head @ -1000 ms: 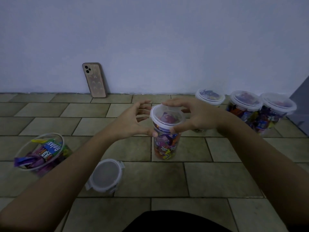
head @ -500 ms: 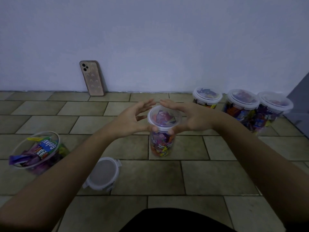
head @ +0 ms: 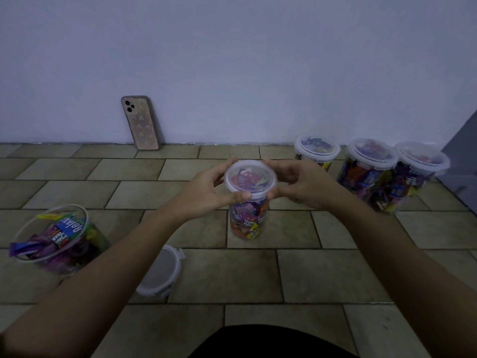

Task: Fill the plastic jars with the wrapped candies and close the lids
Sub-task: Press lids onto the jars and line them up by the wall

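A clear plastic jar (head: pixel 247 220) full of wrapped candies stands on the tiled floor in the middle. A translucent lid (head: pixel 250 178) sits on its top. My left hand (head: pixel 206 189) grips the lid's left rim, thumb at the front edge. My right hand (head: pixel 296 184) grips the right rim, fingers curled round it. At the left an open jar (head: pixel 56 241) holds more wrapped candies, some sticking out. A loose lid (head: pixel 162 272) lies on the floor near my left forearm.
Three lidded, filled jars (head: pixel 317 151) (head: pixel 369 174) (head: pixel 418 177) stand at the right by the wall. A phone (head: pixel 140 124) leans against the wall. A dark panel (head: pixel 462 156) fills the right edge. Dark clothing (head: pixel 271 342) shows at the bottom.
Both hands closed in from spread fingers onto the lid's rim. The view shifted slightly; the jar stays on the floor.
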